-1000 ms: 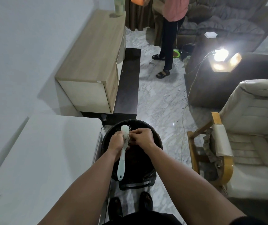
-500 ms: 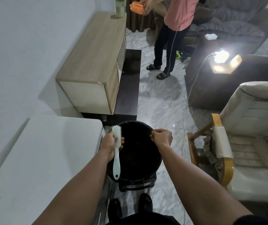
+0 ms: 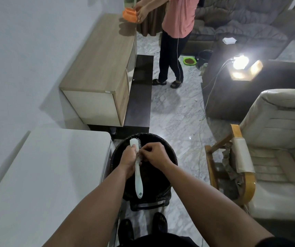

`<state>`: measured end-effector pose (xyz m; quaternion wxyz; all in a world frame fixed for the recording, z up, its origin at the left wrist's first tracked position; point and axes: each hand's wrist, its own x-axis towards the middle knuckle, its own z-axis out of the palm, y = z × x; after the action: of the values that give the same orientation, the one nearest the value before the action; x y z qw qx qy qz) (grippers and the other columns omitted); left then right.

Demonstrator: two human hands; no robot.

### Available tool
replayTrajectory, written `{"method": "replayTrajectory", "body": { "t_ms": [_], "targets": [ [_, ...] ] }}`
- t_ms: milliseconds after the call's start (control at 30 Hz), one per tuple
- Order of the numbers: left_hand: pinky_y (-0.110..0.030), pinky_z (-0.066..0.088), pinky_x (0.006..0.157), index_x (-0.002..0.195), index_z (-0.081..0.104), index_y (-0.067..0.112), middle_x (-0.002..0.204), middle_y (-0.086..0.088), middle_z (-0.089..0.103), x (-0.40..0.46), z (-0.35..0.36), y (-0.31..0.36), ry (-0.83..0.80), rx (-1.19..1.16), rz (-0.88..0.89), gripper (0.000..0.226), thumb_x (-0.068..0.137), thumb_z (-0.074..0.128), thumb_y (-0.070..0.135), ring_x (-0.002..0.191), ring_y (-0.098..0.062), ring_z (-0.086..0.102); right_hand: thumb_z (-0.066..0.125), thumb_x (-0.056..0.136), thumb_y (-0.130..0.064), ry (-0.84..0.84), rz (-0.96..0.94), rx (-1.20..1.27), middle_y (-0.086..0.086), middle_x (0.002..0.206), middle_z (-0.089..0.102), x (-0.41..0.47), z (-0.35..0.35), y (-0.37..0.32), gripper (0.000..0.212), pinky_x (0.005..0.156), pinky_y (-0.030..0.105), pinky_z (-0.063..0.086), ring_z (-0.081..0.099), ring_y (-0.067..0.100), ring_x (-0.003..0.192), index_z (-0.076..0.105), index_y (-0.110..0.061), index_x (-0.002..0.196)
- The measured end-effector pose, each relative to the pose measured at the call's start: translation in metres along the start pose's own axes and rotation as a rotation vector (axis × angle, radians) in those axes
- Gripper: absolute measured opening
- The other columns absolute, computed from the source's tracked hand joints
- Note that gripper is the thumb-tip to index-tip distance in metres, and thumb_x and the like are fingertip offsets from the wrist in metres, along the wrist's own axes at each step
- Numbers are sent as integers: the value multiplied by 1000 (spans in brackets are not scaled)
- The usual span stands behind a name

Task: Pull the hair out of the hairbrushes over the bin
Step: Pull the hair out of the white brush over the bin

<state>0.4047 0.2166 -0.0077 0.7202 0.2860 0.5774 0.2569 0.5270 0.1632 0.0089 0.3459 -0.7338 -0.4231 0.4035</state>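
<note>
The left hand (image 3: 128, 161) has its grip clamped on the brush (image 3: 137, 166), wrapped around the spine just below the head, so the pale handle hangs toward the near side and the bristles face right. That hold seems chosen to turn the bristles toward the other hand and keep the head steady against a pull. The brush sits directly above the open mouth of the bin (image 3: 171, 155), a dark round bin on the floor just right of the white worktop (image 3: 45, 175), so anything pulled loose should drop inside rather than onto the marble floor (image 3: 175, 118).

The right hand (image 3: 154, 155) is at the bristles, its fingertips (image 3: 144, 152) bunched together in a pinch against the middle rows. Whether hair is caught in that pinch is too small to tell; no strands can be made out. The step looks like plucking hair from between the bristles, with the far tip of the head bare of fingers.

Beyond, another person (image 3: 175, 32) stands by a wooden cabinet (image 3: 103, 68) holding an orange object (image 3: 129, 14), well apart from the bin.
</note>
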Motion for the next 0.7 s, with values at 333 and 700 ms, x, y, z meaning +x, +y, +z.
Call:
{"method": "replayTrajectory", "body": {
  "t_ms": [333,700],
  "targets": [
    [-31,40,55,113,57,5,81,-10,58,-2,-10,18,-3,-58,-63,35,104,33,29,65,-23,54,77,88,-29,197,40,-24,-10,80,77,0,-22,2,9,83,30,61,74,10,81,83,-22,90],
    [-28,36,45,86,55,13,70,-7,51,-13,4,14,6,55,-1,31,104,37,30,54,-20,49,73,94,-7,75,154,153,6,70,72,-2,-20,0,8,61,28,64,68,15,62,80,-5,92]
  ]
}}
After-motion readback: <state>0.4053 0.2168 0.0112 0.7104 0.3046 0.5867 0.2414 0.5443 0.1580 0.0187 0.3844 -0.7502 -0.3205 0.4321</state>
